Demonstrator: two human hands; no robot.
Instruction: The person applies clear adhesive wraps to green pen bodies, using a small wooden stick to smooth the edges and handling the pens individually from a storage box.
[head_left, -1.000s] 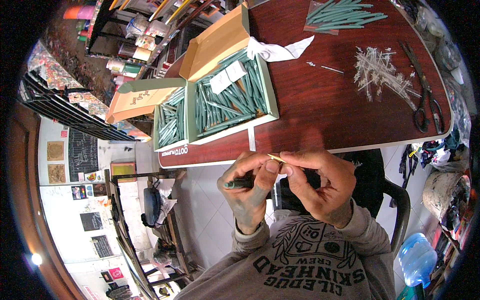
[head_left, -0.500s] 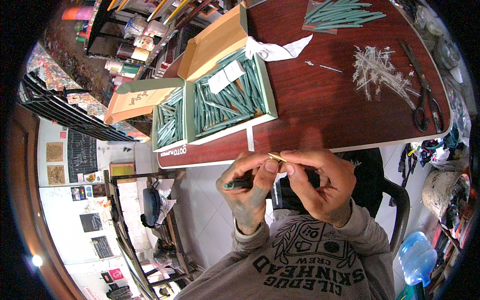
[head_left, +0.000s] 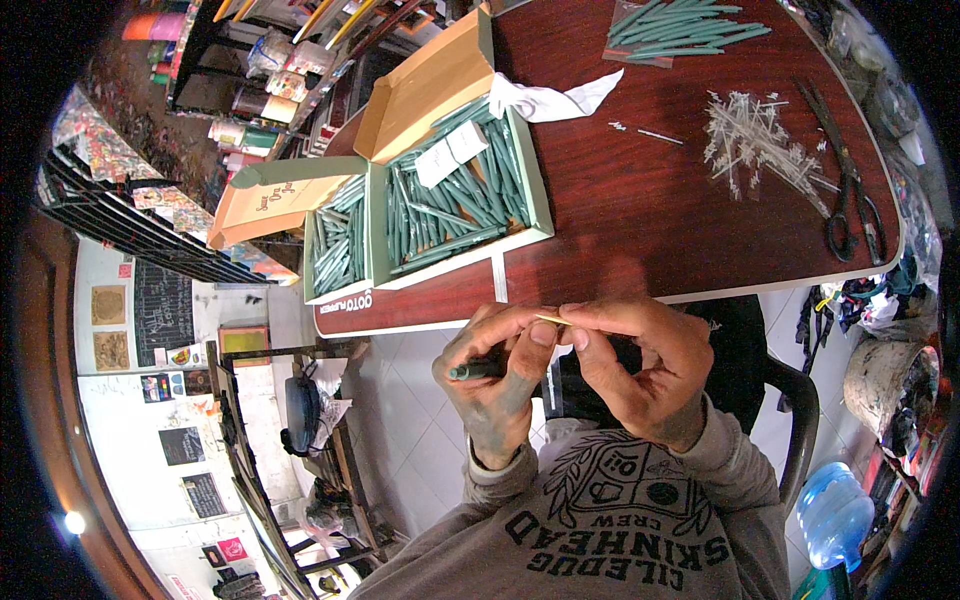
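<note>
My left hand (head_left: 497, 385) and my right hand (head_left: 645, 372) meet fingertip to fingertip just off the near edge of the table. Both pinch a thin pale-yellow stick (head_left: 551, 319) between thumbs and forefingers. A slim green stick (head_left: 464, 372) also lies in my left hand, its blunt end showing beside the palm; the rest is hidden by the fingers. Beyond the left hand stands an open green cardboard box (head_left: 545, 205), filled with similar green sticks (head_left: 440, 215) and with a white paper slip (head_left: 450, 155) on top.
On the dark red table (head_left: 620, 220) lie a crumpled white cloth (head_left: 555, 97), a bag of green sticks (head_left: 690, 30), a heap of thin whitish sticks (head_left: 755, 145) and black scissors (head_left: 850, 200). A black chair arm (head_left: 800, 420) curves at my right, near a blue water bottle (head_left: 835, 510).
The pale-yellow stick has turned slightly to lie more level between my fingertips. Both hands stay in nearly the same place.
</note>
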